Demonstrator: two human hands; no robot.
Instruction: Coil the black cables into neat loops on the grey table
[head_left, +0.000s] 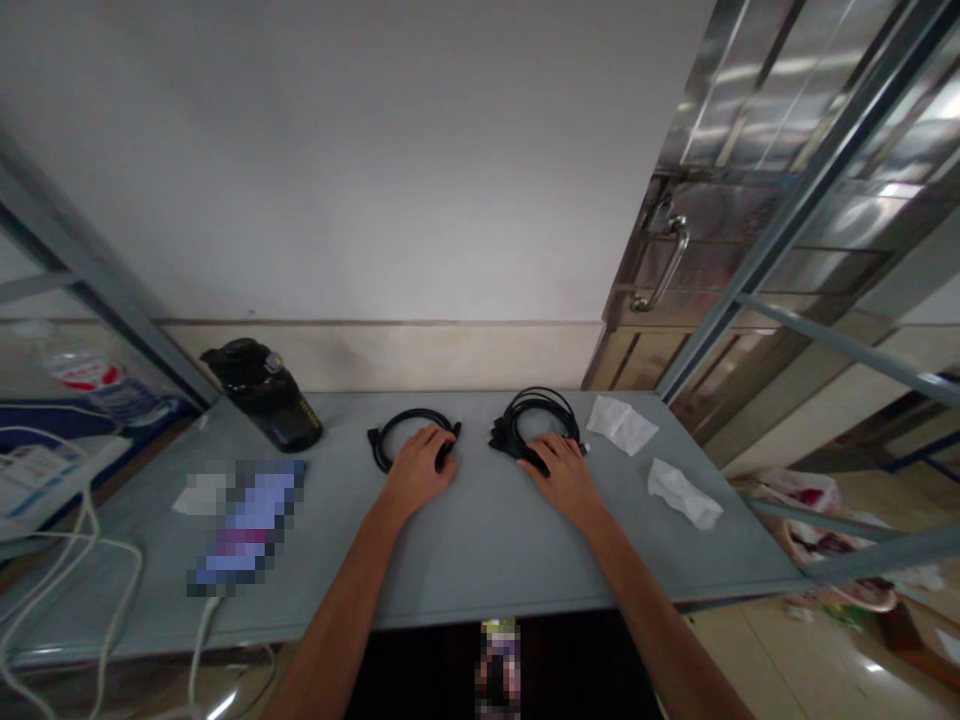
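Note:
Two coils of black cable lie side by side on the grey tabletop (480, 540). My left hand (420, 470) rests at the near right side of the left cable (397, 418), its fingers curled over that part of the loop. The plug ends of this cable show at both sides of the coil. On the right, a thicker bundle of cables (536, 397) with several connectors at its left lies under my right hand (561, 475). The fingers of that hand bend around the bundle's near edge. Part of each coil is hidden by the hand on it.
A black bottle (262, 395) stands at the back left. Nearer lies a blurred phone (247, 525) with a white charging cable (201, 640). Two crumpled white tissues (622, 424) (684, 493) lie at the right. Metal frame posts (750, 270) rise at both sides, with a wall behind.

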